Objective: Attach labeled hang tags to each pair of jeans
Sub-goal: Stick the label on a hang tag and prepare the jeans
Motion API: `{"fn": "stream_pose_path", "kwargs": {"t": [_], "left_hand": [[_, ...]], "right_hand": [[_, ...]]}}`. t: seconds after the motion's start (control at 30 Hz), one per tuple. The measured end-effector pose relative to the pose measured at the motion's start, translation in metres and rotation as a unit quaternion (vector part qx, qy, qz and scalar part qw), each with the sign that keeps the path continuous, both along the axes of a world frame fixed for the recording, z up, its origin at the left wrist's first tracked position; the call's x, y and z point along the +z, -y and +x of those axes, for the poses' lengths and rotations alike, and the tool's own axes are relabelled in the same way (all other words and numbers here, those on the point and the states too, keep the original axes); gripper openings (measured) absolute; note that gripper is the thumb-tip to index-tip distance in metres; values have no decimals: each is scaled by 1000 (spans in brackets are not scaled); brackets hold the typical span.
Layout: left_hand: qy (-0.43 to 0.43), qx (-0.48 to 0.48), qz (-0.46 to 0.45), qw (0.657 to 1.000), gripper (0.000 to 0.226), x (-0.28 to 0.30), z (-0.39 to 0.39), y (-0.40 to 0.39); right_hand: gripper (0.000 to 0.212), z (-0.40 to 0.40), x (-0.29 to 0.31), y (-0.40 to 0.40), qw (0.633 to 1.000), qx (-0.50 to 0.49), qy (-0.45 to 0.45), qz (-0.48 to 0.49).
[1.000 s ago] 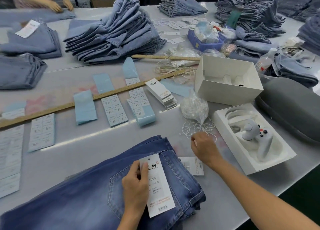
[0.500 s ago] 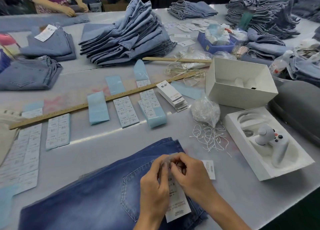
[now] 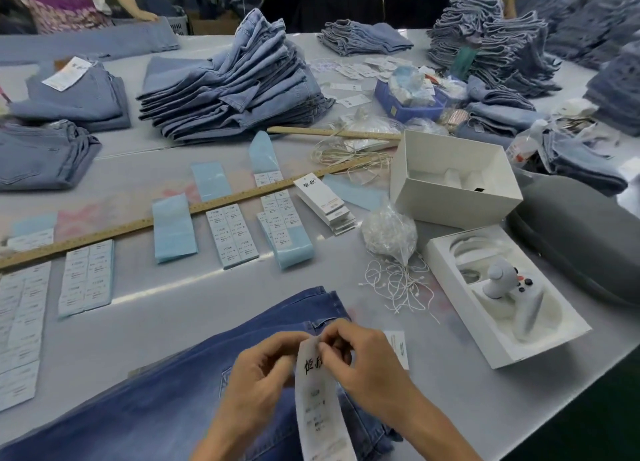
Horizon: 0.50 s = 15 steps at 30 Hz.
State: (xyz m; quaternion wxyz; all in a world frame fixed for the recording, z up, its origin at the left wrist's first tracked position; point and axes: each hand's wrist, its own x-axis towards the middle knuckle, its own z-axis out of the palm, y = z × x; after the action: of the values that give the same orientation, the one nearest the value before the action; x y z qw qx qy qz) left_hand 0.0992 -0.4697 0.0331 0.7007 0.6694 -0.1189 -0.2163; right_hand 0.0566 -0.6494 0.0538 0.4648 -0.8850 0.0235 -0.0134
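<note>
At the bottom centre of the frame, both hands meet over the dark blue jeans point(image 3: 145, 401) lying on the grey table point(image 3: 194, 297). The left hand point(image 3: 256, 377) and the right hand point(image 3: 367, 363) each pinch the top edge of a white hang tag point(image 3: 318, 401), fingers curled on it. Loose white strings point(image 3: 398, 284) lie right of centre, near a stack of tags point(image 3: 325, 200).
</note>
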Motion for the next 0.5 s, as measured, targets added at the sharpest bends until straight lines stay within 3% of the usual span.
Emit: {"fn": "stream_pose_path", "kwargs": {"t": [0.2,0.3,0.37,0.4,0.43,0.47,0.5], "left_hand": [[8,-7,12,1000,11,1,2,0],[-7,11,13,1000,9,3,-2,6],[57,31,112,992,24,3,-2,6],[158,45,211,964,28,5,0,4],[288,64,316,901,26,14,4,1],[411,81,374,827,22,27,8,-2],[487,74,390,778,20,42,10,-3]], "right_hand": [[17,-7,0,-1,999,29,-13,-13],[15,-8,1,0,1000,28,-4,-12],[9,-8,2,5,998,-13,40,-35],[12,-8,4,9,995,-49,67,-49],[18,-8,8,13,991,-83,90,-55],[24,-8,14,16,987,-106,112,-51],[28,-8,21,18,983,-116,133,-42]]}}
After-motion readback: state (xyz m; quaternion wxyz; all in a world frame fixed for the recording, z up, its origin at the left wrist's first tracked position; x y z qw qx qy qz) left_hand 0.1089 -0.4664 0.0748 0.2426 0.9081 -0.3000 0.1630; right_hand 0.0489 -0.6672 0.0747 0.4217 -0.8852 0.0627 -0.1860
